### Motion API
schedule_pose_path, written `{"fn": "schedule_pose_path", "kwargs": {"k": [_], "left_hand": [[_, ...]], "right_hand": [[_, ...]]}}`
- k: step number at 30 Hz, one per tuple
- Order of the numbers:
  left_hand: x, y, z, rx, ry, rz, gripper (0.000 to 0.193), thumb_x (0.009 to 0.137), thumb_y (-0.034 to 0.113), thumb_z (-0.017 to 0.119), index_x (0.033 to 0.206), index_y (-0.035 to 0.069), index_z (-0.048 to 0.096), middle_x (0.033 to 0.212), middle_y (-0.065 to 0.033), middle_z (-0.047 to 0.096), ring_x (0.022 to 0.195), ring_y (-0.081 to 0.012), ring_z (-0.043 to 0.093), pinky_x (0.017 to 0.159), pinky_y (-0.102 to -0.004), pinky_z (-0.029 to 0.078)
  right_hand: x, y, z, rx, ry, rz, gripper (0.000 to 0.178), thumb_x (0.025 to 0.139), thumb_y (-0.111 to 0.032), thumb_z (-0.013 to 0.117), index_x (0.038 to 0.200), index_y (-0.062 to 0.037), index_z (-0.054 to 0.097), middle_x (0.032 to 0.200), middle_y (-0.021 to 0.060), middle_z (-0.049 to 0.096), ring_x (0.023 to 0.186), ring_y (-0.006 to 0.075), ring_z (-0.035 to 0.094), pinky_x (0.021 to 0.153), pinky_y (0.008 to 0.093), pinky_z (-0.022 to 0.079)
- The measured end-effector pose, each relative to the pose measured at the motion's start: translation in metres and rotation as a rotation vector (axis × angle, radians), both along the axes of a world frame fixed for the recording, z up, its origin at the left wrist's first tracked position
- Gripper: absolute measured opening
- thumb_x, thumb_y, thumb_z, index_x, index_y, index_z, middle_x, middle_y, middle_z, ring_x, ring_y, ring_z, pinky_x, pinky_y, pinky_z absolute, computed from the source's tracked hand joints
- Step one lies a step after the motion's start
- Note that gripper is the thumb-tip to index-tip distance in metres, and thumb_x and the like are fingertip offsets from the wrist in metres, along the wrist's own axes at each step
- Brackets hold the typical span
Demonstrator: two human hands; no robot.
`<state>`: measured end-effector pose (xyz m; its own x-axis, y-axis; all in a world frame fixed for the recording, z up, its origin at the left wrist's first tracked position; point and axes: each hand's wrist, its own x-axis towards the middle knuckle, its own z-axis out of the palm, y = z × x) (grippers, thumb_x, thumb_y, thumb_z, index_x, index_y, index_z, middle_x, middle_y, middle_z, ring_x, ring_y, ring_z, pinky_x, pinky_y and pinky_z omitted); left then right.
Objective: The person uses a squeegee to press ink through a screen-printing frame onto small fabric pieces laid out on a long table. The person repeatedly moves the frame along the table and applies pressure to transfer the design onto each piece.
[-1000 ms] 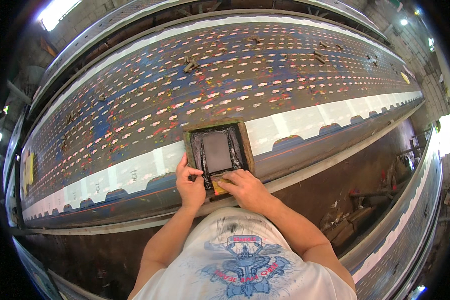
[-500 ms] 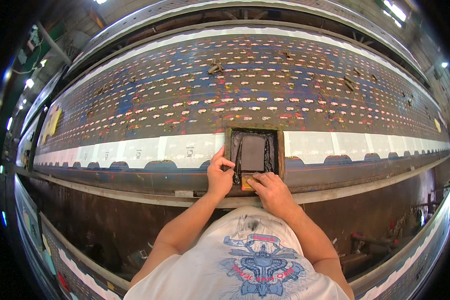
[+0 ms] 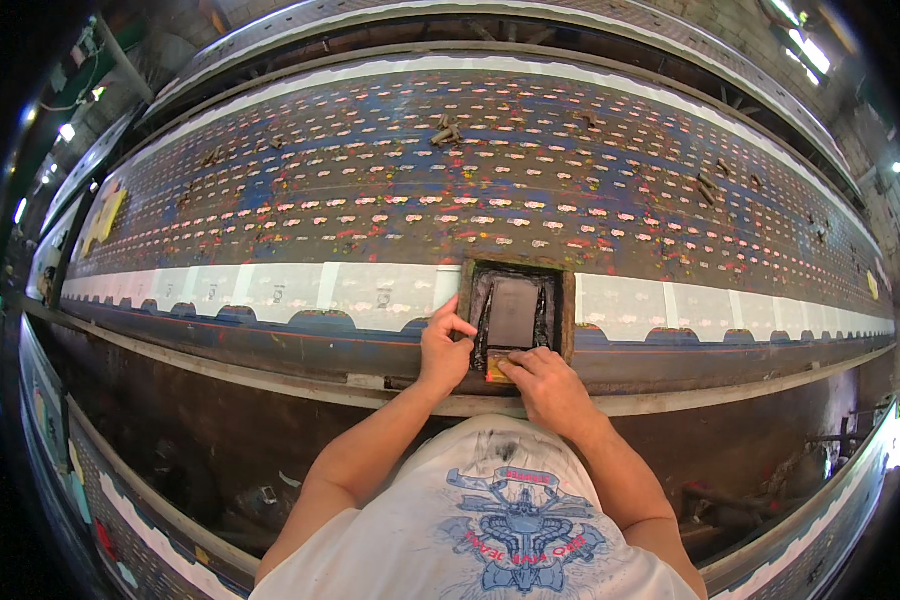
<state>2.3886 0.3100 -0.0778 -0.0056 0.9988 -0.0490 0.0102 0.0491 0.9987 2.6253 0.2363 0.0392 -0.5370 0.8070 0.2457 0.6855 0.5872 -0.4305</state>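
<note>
A small screen-printing frame with dark wooden sides lies on the strip of pale fabric pieces along the table's near edge. Black ink coats the inside borders around its grey mesh window. My left hand grips the frame's left side, index finger stretched along the outer edge and the others curled. At the frame's near end, my right hand is closed on a small squeegee with a yellowish handle. The squeegee's blade is hidden by its handle and my fingers.
The long dark table bears rows of small printed marks and paint stains. Brown rolled scraps lie scattered on it. A rail runs along its near edge, by my waist. Another long table stands at the lower left.
The whole view has shifted and tilted slightly. Both hands, the frame and the squeegee keep their places relative to one another.
</note>
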Motion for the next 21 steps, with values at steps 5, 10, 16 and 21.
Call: {"fn": "schedule_pose_path", "kwargs": {"k": [5,10,16,21], "left_hand": [[0.003,0.0,-0.005,0.065,0.072,0.011,0.026,0.086,-0.018,0.073,0.093,0.007,0.073,0.18,-0.0294,0.048,0.165,-0.0407,0.05,0.13,-0.048,0.042],[0.005,-0.001,-0.002,0.125,0.132,0.005,0.025,0.085,-0.017,0.074,0.09,0.008,0.073,0.178,-0.0298,0.051,0.164,-0.0426,0.051,0.13,-0.0488,0.043],[0.006,-0.003,0.004,0.095,0.137,0.001,0.023,0.084,-0.015,0.074,0.088,0.008,0.073,0.175,-0.0305,0.053,0.157,-0.0436,0.055,0.125,-0.0489,0.045],[0.005,-0.003,0.002,0.147,0.211,-0.013,0.023,0.085,-0.015,0.073,0.088,0.009,0.073,0.176,-0.0282,0.052,0.161,-0.0442,0.052,0.131,-0.0506,0.04]], "right_hand": [[-0.006,0.009,0.006,0.004,-0.016,-0.032,0.052,0.085,0.007,0.073,0.136,0.0011,0.079,0.128,0.0179,0.079,0.118,0.0386,0.072,0.107,0.0498,0.059],[-0.005,0.028,0.019,-0.06,-0.101,-0.051,0.052,0.083,0.011,0.069,0.134,0.0004,0.079,0.118,0.019,0.081,0.113,0.0405,0.073,0.103,0.0511,0.06],[0.0,0.094,0.023,-0.013,-0.115,-0.108,0.052,0.084,0.012,0.064,0.131,-0.0023,0.08,0.113,0.02,0.082,0.11,0.0423,0.072,0.101,0.0525,0.059],[-0.001,0.145,-0.006,0.121,-0.091,-0.202,0.051,0.086,0.011,0.065,0.132,-0.0048,0.081,0.114,0.02,0.082,0.111,0.0417,0.072,0.103,0.0524,0.059]]}}
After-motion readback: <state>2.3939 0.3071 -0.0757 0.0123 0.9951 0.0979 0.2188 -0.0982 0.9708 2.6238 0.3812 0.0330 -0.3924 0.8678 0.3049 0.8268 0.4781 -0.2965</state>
